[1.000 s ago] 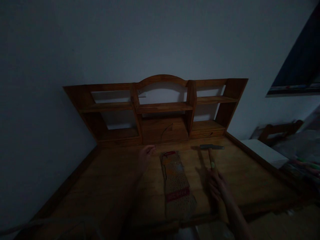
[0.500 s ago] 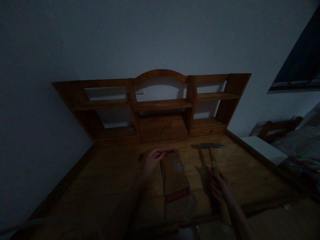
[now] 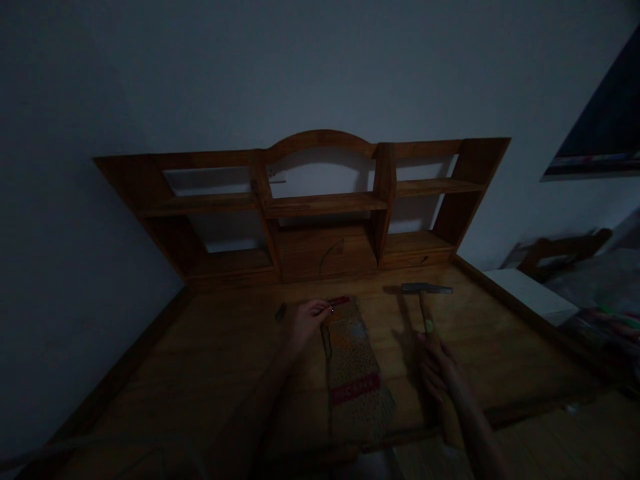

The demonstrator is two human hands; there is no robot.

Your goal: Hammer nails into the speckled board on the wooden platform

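A hammer (image 3: pixel 428 307) with a metal head and wooden handle is in my right hand (image 3: pixel 436 363), whose fingers wrap the handle; the head is raised over the board. My left hand (image 3: pixel 309 319) pinches a small shiny thing (image 3: pixel 331 310) at the upper left corner of a speckled fabric strip (image 3: pixel 354 353). The strip has red bands and a fringed near end, and lies flat on the wooden board (image 3: pixel 225 347). Beside its left edge runs a dark cord-like loop (image 3: pixel 327 341). Small dark slender pieces (image 3: pixel 281 312) lie left of my left hand. Dim light hides finer detail.
A wooden shelf unit (image 3: pixel 325 205) with several compartments stands at the board's far side, against the wall (image 3: pixel 320 67). A raised wooden rail (image 3: pixel 520 320) borders the right side. Beyond it are a white surface (image 3: pixel 530 290), a wooden chair back (image 3: pixel 565 250) and plastic-wrapped things.
The camera view has shifted slightly. Both hands hold nearly the same places, with the left still at the strip's corner and the hammer still raised.
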